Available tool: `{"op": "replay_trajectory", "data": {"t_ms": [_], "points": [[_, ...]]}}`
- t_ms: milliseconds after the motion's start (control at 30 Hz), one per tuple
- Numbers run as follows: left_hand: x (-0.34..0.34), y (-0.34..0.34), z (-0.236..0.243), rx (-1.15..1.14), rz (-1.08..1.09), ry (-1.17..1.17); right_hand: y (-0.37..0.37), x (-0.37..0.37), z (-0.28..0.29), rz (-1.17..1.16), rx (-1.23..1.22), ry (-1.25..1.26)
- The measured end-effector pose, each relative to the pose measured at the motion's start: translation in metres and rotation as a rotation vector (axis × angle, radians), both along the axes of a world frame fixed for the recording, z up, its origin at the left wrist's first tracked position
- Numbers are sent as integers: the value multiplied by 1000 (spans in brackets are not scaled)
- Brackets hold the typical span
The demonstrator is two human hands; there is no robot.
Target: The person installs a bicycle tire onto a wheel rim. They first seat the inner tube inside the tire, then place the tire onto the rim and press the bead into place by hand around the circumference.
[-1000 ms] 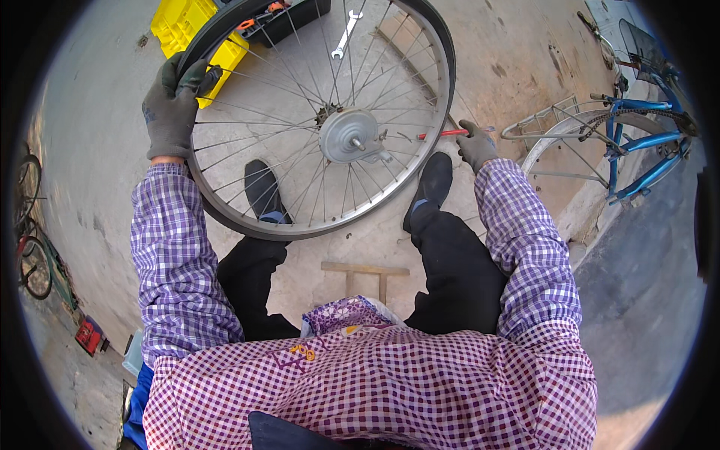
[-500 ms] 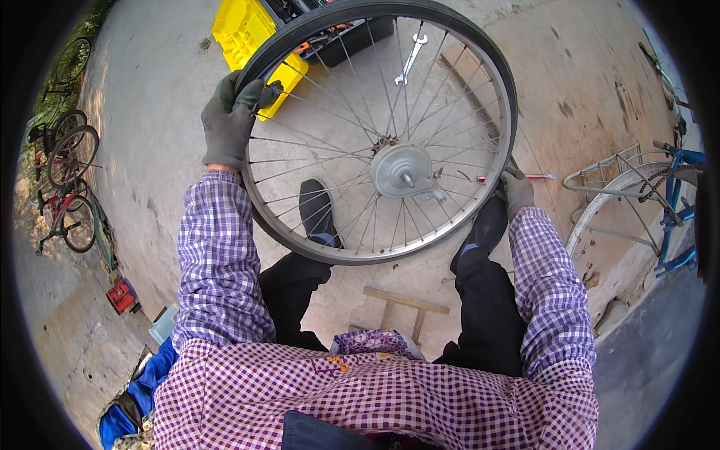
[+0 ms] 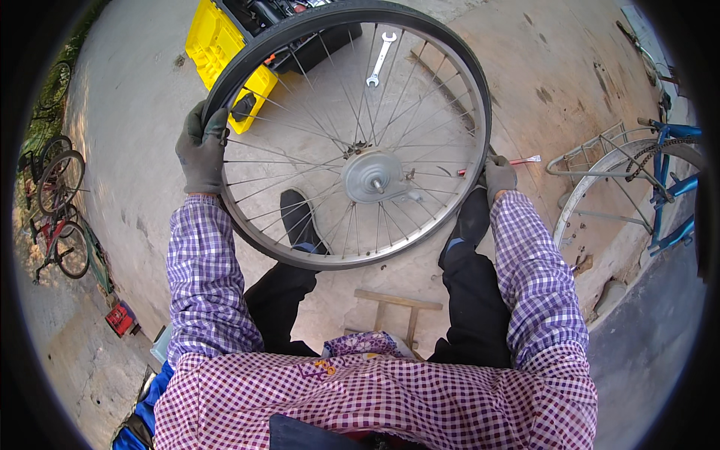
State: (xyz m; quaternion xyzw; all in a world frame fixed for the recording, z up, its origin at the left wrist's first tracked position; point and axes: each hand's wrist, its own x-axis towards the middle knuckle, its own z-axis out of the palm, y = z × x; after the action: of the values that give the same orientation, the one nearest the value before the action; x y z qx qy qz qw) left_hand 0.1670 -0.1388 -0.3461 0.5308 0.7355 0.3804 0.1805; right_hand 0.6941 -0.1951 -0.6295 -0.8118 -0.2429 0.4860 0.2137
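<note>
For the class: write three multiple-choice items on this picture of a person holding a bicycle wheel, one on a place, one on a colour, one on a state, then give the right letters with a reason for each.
1. Where does the spanner lie?
A. on the ground beyond the wheel
B. in the right hand
C. on the wooden stool

2. What colour is the toolbox?
A. red
B. yellow
C. green

3. How is the bicycle wheel held?
A. lying flat on the ground
B. mounted on the blue bicycle
C. gripped at its rim by both gloved hands

Answers: A, it shows through the spokes on the concrete; B, its casing is bright yellow; C, the left hand and right hand clasp opposite sides of the tyre.
</note>
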Motion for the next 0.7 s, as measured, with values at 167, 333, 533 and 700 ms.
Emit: {"op": "replay_trajectory", "data": {"t_ms": [167, 333, 533, 700], "points": [[3, -1, -5, 31, -13, -69, 13, 2, 2, 284, 92, -356], [-1, 0, -14, 71, -28, 17, 34, 29, 15, 339, 293, -584], [-20, -16, -11, 70, -53, 91, 20, 29, 118, 420, 638, -660], [-30, -28, 0, -3, -72, 207, -14, -35, 229, 582, 803, -288]]}}
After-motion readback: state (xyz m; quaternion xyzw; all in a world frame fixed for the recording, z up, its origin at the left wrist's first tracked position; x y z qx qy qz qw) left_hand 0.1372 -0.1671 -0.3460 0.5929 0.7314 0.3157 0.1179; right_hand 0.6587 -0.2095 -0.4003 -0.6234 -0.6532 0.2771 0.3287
